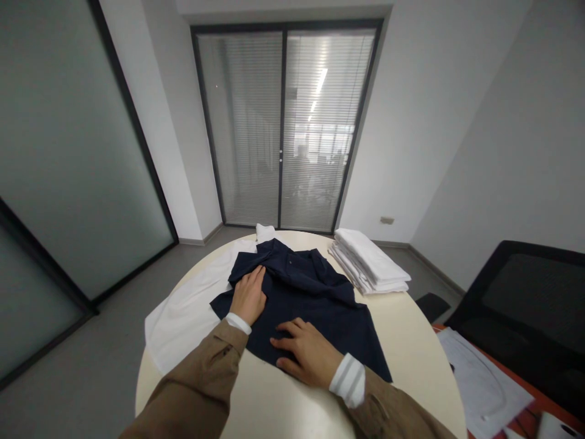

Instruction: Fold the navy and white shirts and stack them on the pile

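A navy blue collared shirt lies partly bunched on the round cream table, its far side creased and folded over. My left hand rests on the shirt's left part, fingers stretched out along the dark cloth. Nearer to me, my right hand lies over the shirt's near edge with its fingers spread. Beside and partly under the navy shirt, a white garment spreads over the table's left side and hangs past the rim.
A stack of folded white cloths stands at the table's back right. A small white bundle sits at the far edge. To the right are a black mesh chair and papers on an orange-red surface. Glass doors stand behind.
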A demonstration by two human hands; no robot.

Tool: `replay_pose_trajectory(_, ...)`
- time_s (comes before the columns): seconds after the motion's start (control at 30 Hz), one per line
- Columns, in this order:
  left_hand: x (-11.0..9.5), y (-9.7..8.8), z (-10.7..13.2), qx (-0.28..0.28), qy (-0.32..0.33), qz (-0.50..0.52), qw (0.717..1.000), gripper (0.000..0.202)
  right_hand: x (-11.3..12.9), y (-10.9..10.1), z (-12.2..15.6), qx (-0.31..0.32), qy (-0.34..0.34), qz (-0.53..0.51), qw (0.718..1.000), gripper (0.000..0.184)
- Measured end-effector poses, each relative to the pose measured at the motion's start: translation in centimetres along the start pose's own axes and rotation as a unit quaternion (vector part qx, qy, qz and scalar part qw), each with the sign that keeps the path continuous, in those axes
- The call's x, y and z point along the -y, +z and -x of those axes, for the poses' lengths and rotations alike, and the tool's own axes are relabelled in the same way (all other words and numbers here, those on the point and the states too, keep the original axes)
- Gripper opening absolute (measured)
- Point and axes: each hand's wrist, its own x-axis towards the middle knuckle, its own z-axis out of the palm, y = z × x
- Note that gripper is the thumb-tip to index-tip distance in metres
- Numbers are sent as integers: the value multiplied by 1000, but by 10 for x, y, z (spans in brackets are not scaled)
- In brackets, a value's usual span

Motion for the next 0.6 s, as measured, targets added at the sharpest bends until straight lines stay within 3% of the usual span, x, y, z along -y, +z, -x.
replay_pose_trajectory(0.13,0,-10,-4,-11,-9,18,1000,65,-10,-12,6,47,-19,-34,998,43)
replay_pose_trajectory(0.27,6,-28,-9,29,-24,48,998,57,-21,-18,15,102,-40,-111,988,41)
replay_pose_trajectory(0.4,19,-50,-14,62,-10,105,992,51,-28,-25,30,195,-64,-182,962,44)
replay_pose_trajectory(0.47,28,-58,-18,69,-10,131,989,46,-28,-30,38,263,-31,-232,936,44)
replay_pose_trajectory(0.6,45,-60,-26,58,-63,125,988,38,-23,-29,50,410,65,-326,849,39)
